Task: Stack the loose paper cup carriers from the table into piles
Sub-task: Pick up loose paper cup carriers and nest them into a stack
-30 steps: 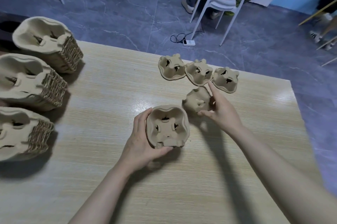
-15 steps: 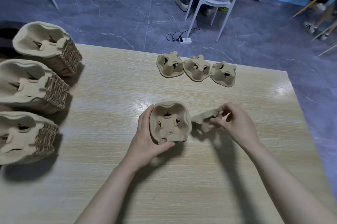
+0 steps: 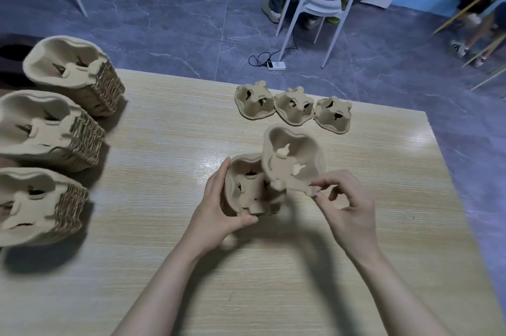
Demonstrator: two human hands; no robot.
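Far off to the left of my fingers stand three finished piles (image 3: 63,130) of carriers, one behind the other along the table (image 3: 164,267) edge, well apart from where I work.

My left hand (image 3: 219,207) grasps the small pile (image 3: 249,188) I am building — thumb curled along its near edge, fingers up its left side. Its cups open up toward me, tilted a little.

Just right of that, my right hand (image 3: 347,204) pinches one loose carrier (image 3: 293,160) by its near corner, thumb and forefinger clenched on the rim, the other fingers loosely curled. The carrier stands nearly on edge, its long axis running up and away from my fingertips, its lower left corner touching or overlapping the pile's right rim — I cannot tell which.

That is what the nesting turns on, I judge: the carrier must tip leftward and down over the pile, cups matched to cups; my right hand does the turning, the left only steadies.

Beyond my fingers three more loose carriers (image 3: 293,108) lie in a row, bottoms up, nearer the right hand.
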